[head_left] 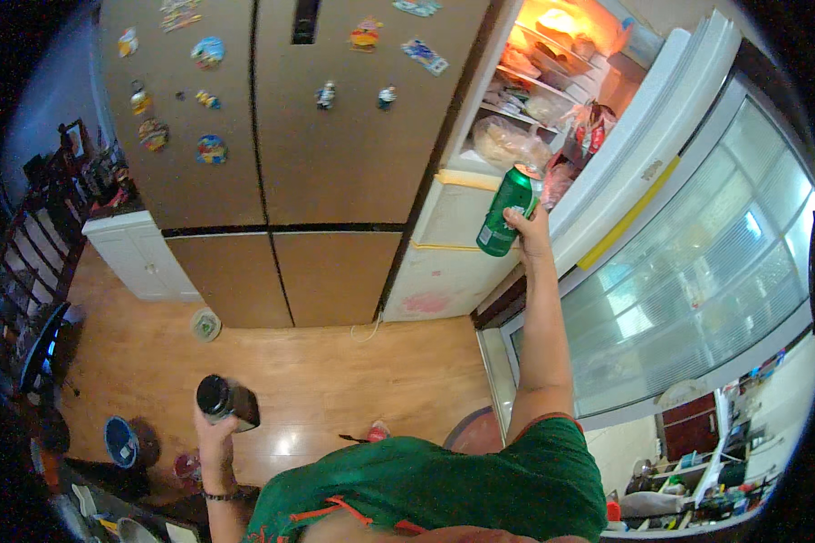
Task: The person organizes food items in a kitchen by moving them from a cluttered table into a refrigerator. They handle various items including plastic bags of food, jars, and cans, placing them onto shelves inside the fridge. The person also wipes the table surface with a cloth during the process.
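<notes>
My right hand [534, 233] is wrapped round a tall green can [505, 215], tilted, with its top toward the fridge. That can is in front of the open white fridge [444, 208], near its lit shelves. On the lowest visible shelf lies a clear plastic bag of pale food [507, 140]. Red packages [593, 127] sit in the door side. Down at the left, my left hand [215, 434] grips a jar [242, 407] with a black lid and dark contents. The jar is held over the wooden floor, away from the fridge.
A large brown refrigerator [335, 163] with magnets stands left of the white one. The open fridge door [643, 136] reaches toward a glass sliding door [697, 262] at right. A small white cabinet [145, 258], a bowl [206, 324] and a blue bin [120, 442] are at left.
</notes>
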{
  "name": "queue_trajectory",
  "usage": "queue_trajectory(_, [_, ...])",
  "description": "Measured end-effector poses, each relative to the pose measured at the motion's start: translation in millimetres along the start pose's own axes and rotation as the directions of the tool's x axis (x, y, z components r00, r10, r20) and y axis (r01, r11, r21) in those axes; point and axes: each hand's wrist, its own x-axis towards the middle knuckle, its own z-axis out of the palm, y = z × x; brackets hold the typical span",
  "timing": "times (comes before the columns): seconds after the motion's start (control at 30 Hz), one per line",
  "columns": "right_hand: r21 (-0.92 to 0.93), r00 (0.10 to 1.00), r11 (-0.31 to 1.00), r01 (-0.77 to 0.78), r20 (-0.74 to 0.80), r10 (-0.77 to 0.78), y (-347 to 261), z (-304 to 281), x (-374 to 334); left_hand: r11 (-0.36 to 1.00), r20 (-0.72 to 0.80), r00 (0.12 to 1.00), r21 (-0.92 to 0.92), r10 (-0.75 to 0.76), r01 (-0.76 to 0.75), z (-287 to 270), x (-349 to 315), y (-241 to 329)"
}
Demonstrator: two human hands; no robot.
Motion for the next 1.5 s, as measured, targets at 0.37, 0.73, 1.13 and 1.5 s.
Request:
queue_trajectory(0.37, [0.005, 0.994, 1.0, 0.018, -0.106, -0.018, 29.2, -89.4, 23.7, 0.999, 0.501, 0.865, 0.016, -0.039, 0.036, 285.5, 144.7, -44.6])
queue_trajectory(0.73, [-0.011, 0.93, 0.997, 0.078, -0.36, -0.077, 64.7, -95.0, 36.5, 0.989, 0.798, 0.602, 0.103, -0.018, -0.107, 436.6, 294.4, -78.1])
queue_trajectory(1.13, [-0.399, 0.583, 0.599, 0.695, -0.175, -0.793, -72.5, -80.8, 437.3, 0.965, 0.903, 0.412, -0.015, 0.126, -0.262, 596.0, 430.4, -62.1])
queue_trajectory(1.5, [-0.521, 0.739, 0.628, 0.578, 0.008, -0.673, -72.5, -124.9, 668.9, 0.852, 0.88, 0.426, 0.049, 0.21, -0.522, 677.7, 467.4, -72.0])
